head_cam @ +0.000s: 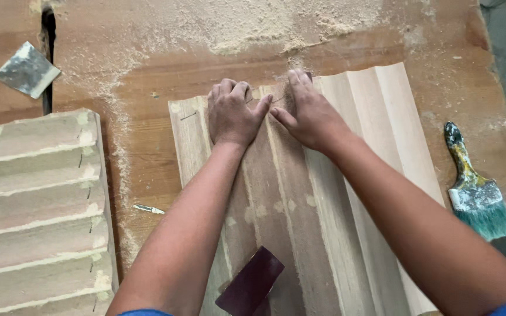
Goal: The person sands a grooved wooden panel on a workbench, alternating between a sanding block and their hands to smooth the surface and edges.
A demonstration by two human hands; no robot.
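Dark red sandpaper sheet [250, 281] is lying nearest, on the fluted wood panel [346, 193] covering the dusty workbench [147, 76]. Both hands are pressing at the panel's far end: left hand [230, 114] is curling clenched, possibly over a small abrasive pad; right hand [307, 111] is bearing down, fingers bent. Teal paintbrush [477, 193] is lying right.
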